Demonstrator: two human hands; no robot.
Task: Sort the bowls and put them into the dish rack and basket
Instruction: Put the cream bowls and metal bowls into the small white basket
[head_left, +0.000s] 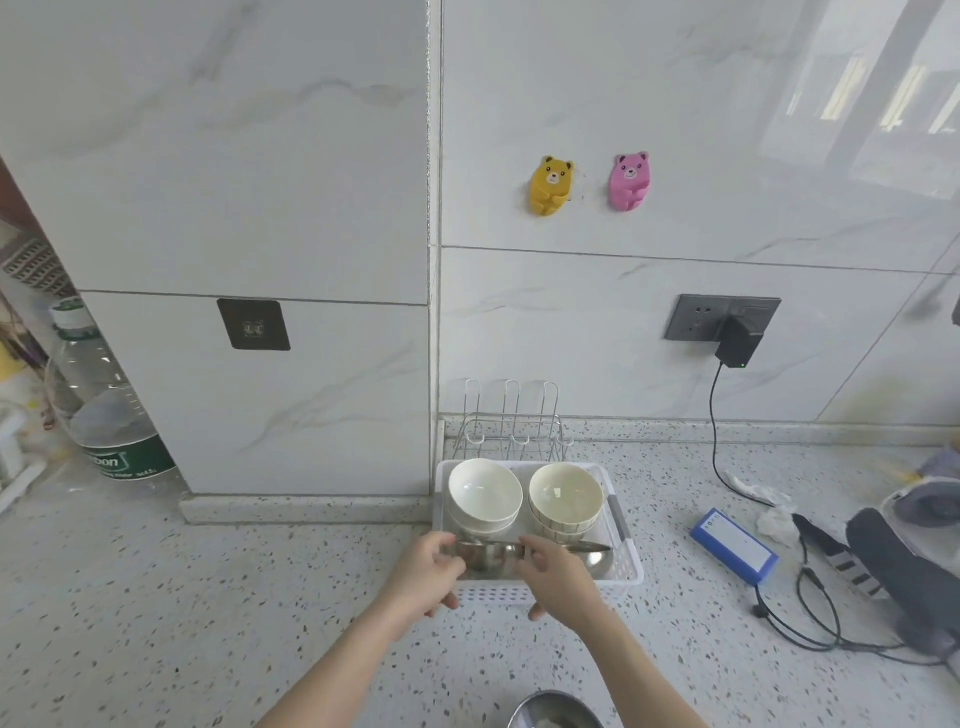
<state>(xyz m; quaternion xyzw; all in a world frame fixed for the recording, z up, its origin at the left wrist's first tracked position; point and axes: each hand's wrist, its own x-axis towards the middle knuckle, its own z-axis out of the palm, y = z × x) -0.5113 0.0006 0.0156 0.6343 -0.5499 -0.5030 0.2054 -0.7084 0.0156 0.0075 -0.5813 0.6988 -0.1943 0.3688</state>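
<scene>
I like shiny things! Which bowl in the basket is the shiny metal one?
The steel bowl at the basket's near end, held by both hands. The white stack and cream stack behind it aren't metal.

**One head camera, looking down over the counter**

There is a single view, worn on the person's head. It faces forward and down toward a tiled wall corner (434, 260), with the speckled counter (156, 597) filling the lower half. The wide lens bends the wall lines outward. The forearms enter from the bottom edge, and both hands, the left hand (423, 574) and right hand (558, 577), sit low and near centre, close to the lens. The basket (626, 571) lies just beyond them, the rack (511, 426) behind it against the wall. No second view shares the scene.
</scene>
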